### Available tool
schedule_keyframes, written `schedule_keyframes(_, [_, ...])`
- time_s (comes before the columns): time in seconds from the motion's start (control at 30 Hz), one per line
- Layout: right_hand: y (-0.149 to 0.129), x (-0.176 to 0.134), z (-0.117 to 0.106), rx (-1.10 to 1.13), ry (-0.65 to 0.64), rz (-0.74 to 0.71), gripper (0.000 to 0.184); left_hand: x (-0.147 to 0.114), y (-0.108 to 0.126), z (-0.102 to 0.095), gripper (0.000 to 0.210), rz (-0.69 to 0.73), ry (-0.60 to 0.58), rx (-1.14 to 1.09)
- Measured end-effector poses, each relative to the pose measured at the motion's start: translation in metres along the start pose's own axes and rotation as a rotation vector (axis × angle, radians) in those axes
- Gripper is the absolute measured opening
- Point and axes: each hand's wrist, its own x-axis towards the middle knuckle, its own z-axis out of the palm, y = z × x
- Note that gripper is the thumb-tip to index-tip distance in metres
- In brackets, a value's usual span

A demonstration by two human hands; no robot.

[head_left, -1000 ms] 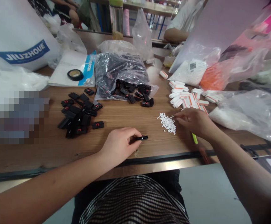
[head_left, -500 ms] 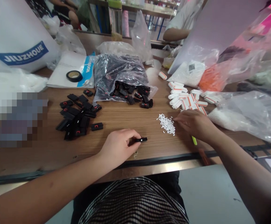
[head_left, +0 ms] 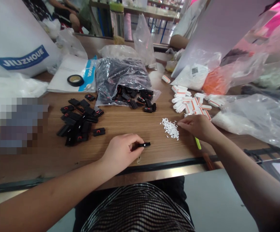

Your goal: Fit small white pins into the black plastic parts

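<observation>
My left hand (head_left: 123, 149) pinches a black connector housing (head_left: 147, 144) by its left end, low over the table's near side. The housing's face shows a row of holes, with a white dot at one of them near my fingertips. My right hand (head_left: 198, 127) is at the right edge of a pile of small white plugs (head_left: 171, 129), thumb and fingers pressed together. Whatever is between those fingertips is too small to make out. Several black housings (head_left: 78, 120) with red clips lie heaped to the left, and a single housing (head_left: 98, 131) lies apart from them.
Behind the hands an open clear bag (head_left: 123, 75) spills more black housings. White pieces with orange stripes (head_left: 190, 103) lie at the right, near plastic bags (head_left: 253, 119). A yellow-green tool (head_left: 198, 142) is under my right wrist. Black tape (head_left: 75, 80) rests on papers (head_left: 60, 77).
My right hand has settled at the edge of the white plug pile, its fingers now clearer and drawn together. My left hand still holds the black housing. The whole view has shifted slightly.
</observation>
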Motion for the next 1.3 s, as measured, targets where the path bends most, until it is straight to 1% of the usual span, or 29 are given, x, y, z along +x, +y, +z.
schedule_keyframes(0.1, [-0.002,0.001,0.001,0.032,0.028,0.058,0.017,0.000,0.000,0.000,0.010,-0.010,-0.004,-0.001])
schedule_keyframes(0.17, [-0.008,-0.001,0.000,0.051,0.038,0.097,0.015,0.000,0.001,0.000,0.011,-0.015,-0.008,-0.002])
schedule_keyframes(0.23, [-0.021,-0.008,-0.001,0.087,0.053,0.102,0.016,0.001,0.002,0.000,0.011,-0.019,-0.012,-0.002])
schedule_keyframes(0.27, [-0.031,-0.012,0.000,0.124,0.061,0.073,0.016,0.001,0.002,0.000,0.011,-0.020,-0.014,-0.002])
schedule_keyframes(0.3, [-0.043,-0.018,0.001,0.165,0.068,0.019,0.017,0.002,0.003,-0.001,0.010,-0.021,-0.014,-0.001])
schedule_keyframes(0.37, [-0.069,-0.030,0.007,0.293,0.051,-0.183,0.016,0.002,0.004,-0.001,0.008,-0.022,-0.011,0.001])
schedule_keyframes(0.4, [-0.082,-0.036,0.012,0.332,0.016,-0.296,0.015,0.002,0.005,-0.002,0.008,-0.020,-0.009,0.000])
schedule_keyframes(0.43, [-0.093,-0.040,0.016,0.361,-0.029,-0.379,0.014,0.002,0.006,-0.002,0.008,-0.017,-0.005,-0.001])
schedule_keyframes(0.5, [-0.109,-0.045,0.025,0.379,-0.077,-0.467,0.012,0.001,0.006,-0.002,0.009,-0.011,0.000,-0.008])
schedule_keyframes(0.53, [-0.114,-0.046,0.029,0.376,-0.092,-0.482,0.012,0.001,0.007,-0.002,0.009,-0.012,0.001,-0.010])
schedule_keyframes(0.63, [-0.117,-0.044,0.035,0.351,-0.105,-0.495,0.012,0.001,0.007,-0.003,0.009,-0.014,-0.004,-0.010])
schedule_keyframes(0.77, [-0.119,-0.042,0.036,0.289,-0.092,-0.534,0.010,0.002,0.006,-0.003,0.009,-0.016,-0.013,-0.017])
schedule_keyframes(0.97, [-0.125,-0.051,0.033,0.080,0.018,-0.644,0.015,0.001,0.008,-0.003,0.009,-0.031,-0.002,-0.016])
schedule_keyframes(1.07, [-0.122,-0.054,0.032,0.036,0.074,-0.669,0.015,0.002,0.009,-0.004,0.008,-0.032,0.000,-0.022])
schedule_keyframes(1.3, [-0.124,-0.059,0.036,-0.055,0.092,-0.727,0.018,0.003,0.007,-0.004,0.010,-0.021,-0.007,-0.023])
